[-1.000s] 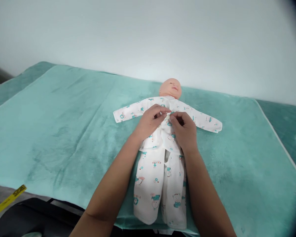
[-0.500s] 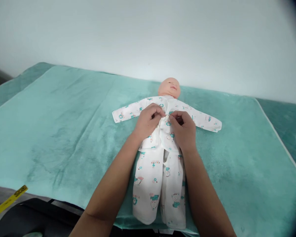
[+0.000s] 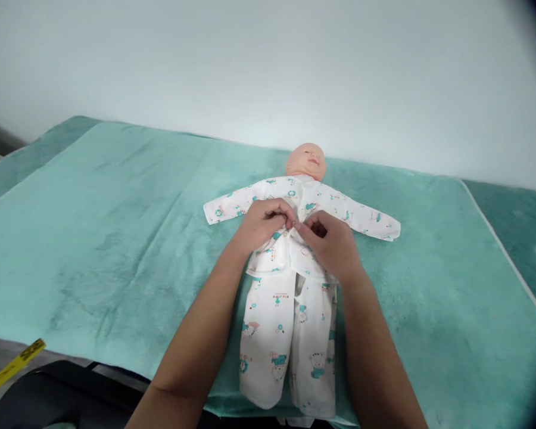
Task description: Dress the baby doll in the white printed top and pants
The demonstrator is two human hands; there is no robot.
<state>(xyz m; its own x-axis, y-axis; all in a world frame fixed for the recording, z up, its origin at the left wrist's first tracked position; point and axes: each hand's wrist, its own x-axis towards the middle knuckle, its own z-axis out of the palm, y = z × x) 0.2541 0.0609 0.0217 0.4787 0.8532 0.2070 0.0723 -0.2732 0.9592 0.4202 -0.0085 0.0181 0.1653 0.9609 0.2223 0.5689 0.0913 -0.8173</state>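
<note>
A baby doll [image 3: 307, 159] lies on its back on a teal blanket [image 3: 116, 238], dressed in a white printed shirt [image 3: 335, 205] and matching trousers [image 3: 286, 339]. Its sleeves are spread out to both sides. My left hand [image 3: 263, 223] and my right hand [image 3: 333, 241] meet over the middle of the doll's chest. Both pinch the shirt's front edges together where the closure runs. Fingertips of the two hands touch each other there. What lies between the fingertips is too small to make out.
A pale wall rises just behind the blanket. The blanket's white-piped edge [image 3: 495, 232] runs down the right side. A yellow tape [image 3: 13, 368] and a dark object [image 3: 49, 399] lie at the lower left, in front of the blanket's near edge.
Both hands have slid a little down the shirt front, from the upper chest toward the middle. The doll's collar area is now uncovered.
</note>
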